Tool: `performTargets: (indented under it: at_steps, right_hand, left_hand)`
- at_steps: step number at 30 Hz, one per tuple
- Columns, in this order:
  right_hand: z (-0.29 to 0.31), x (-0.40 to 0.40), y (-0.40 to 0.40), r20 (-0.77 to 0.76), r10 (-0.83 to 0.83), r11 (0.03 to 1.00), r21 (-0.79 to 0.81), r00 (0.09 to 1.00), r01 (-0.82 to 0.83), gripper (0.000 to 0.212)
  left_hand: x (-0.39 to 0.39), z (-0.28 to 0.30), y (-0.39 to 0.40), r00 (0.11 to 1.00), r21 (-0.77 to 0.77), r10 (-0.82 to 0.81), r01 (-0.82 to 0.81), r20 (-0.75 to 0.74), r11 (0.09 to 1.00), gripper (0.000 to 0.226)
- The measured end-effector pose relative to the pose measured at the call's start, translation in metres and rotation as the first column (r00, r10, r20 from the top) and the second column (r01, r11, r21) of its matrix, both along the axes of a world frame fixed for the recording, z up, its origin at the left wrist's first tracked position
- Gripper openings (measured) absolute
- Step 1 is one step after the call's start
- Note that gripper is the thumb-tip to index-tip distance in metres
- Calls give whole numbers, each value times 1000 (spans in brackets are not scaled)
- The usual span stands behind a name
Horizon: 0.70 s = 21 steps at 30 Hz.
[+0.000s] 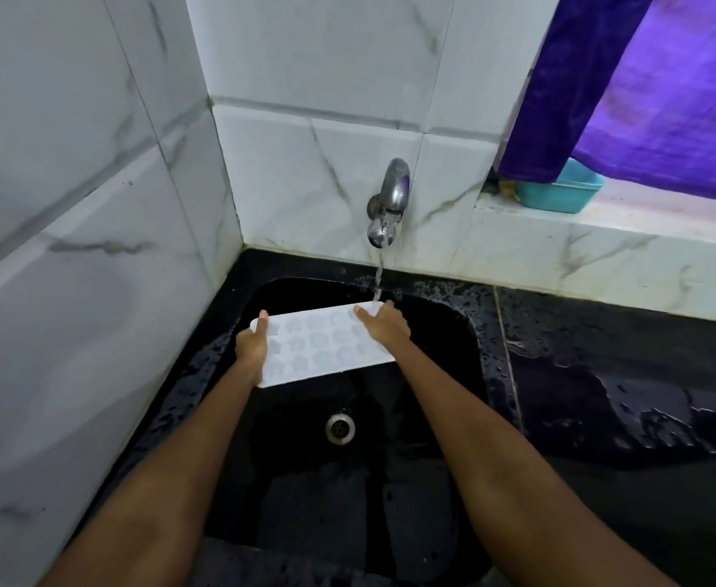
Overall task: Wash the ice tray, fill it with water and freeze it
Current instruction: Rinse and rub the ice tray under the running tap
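A white ice tray (320, 345) with several moulded cells is held level above the black sink (453, 324). My left hand (253, 347) grips its left end, thumb on top. My right hand (384, 326) holds its far right corner, fingers spread over the top. A chrome tap (390, 201) on the tiled wall runs a thin stream of water (378, 277) that lands at the tray's far right corner, by my right hand.
The sink's drain (340, 428) lies below the tray. A wet black counter (623, 396) stretches to the right. On the window ledge stands a teal plastic tub (559, 194) under a purple curtain (644, 91). White marble-pattern tiles (72, 247) close off the left side.
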State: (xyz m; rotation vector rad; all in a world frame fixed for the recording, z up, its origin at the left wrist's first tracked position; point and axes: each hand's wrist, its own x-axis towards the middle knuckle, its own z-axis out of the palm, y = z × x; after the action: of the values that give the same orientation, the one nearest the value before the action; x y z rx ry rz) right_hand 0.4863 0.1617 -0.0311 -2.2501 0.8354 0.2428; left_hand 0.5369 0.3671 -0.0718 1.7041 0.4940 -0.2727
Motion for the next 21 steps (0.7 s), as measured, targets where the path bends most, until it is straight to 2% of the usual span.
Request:
performTargets:
  at_steps: [2,4,6,7,9,10,11,13,15,16,17,19,21]
  right_hand:
    - [2,4,2,78,-9,999,48,997,5,72]
    - [2,4,1,137,-37,998,60,990,29,66]
    - [1,-1,-5,161,-30,998,59,986,21,61]
    - [1,-5,-10,177,-6,998,57,984,-4,58]
    - [1,-15,-21,232,55,996,56,971,-70,52]
    - [3,-20,-27,264,77,993,64,961,-97,48]
    - [6,-24,-32,300,93,989,78,949,-122,44]
    - [15,-29,-39,383,136,976,106,914,-190,31]
    - [27,-30,-44,415,216,952,110,884,-284,24]
    - [32,-30,-45,410,263,938,102,873,-330,24]
    - [37,-31,-47,397,302,928,87,867,-363,25]
    - [43,-34,-51,363,329,927,50,872,-371,27]
    - [42,-38,-57,348,298,950,-12,889,-313,26]
  left_hand:
    - [-1,-4,1,1000,18,18,-17,-9,1000,48]
    - [-5,-8,-3,998,12,45,-45,-35,999,60]
    - [-8,-10,-8,985,-26,70,-75,-160,997,77]
    - [-9,-12,-11,966,-100,49,-76,-254,992,85]
    - [-12,-17,-14,911,-326,-113,-24,-396,945,97]
    - [-15,-20,-15,879,-380,-193,15,-437,925,100]
    - [-17,-23,-15,847,-372,-250,67,-470,926,99]
    - [-23,-29,-15,774,-344,-367,205,-516,916,90]
    - [-27,-31,-19,693,-402,-473,279,-545,872,77]
    - [-29,-29,-21,681,-430,-495,283,-540,858,68]
    - [-30,-27,-26,704,-435,-489,277,-515,857,55]
    - [-32,-22,-37,808,-393,-437,281,-396,875,30]
    - [-33,-17,-50,883,-479,-310,115,-352,870,9]
